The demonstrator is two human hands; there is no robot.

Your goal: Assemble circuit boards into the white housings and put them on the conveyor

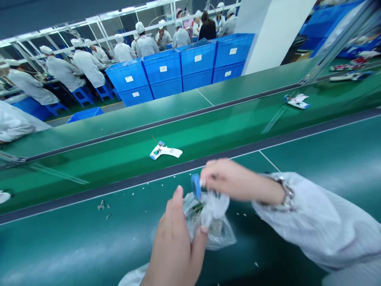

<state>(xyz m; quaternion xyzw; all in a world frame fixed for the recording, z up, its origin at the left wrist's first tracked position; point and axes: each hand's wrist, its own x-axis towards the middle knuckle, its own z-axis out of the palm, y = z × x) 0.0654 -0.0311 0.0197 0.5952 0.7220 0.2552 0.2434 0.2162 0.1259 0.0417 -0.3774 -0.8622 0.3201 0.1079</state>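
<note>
A clear plastic bag point(218, 234) with small greenish and pale parts inside lies on the green bench. My left hand point(175, 242) holds it from the near left, thumb on the plastic and fingers along its side. Over the bag's mouth, my right hand point(228, 178) pinches a small blue part point(196, 185), ring-like but blurred by motion. Its exact kind does not show. Beyond my hands, a white gun-shaped housing point(171, 151) with exposed wiring and blue ends rests on the lower green belt.
Small metal pieces point(101, 205) and white crumbs are scattered on the bench to the left. Another white housing point(297, 101) lies on the belt at right. Stacked blue crates point(162, 71) stand behind the far ledge. Co-workers in white coats sit further back; one sleeve point(18, 121) shows at left.
</note>
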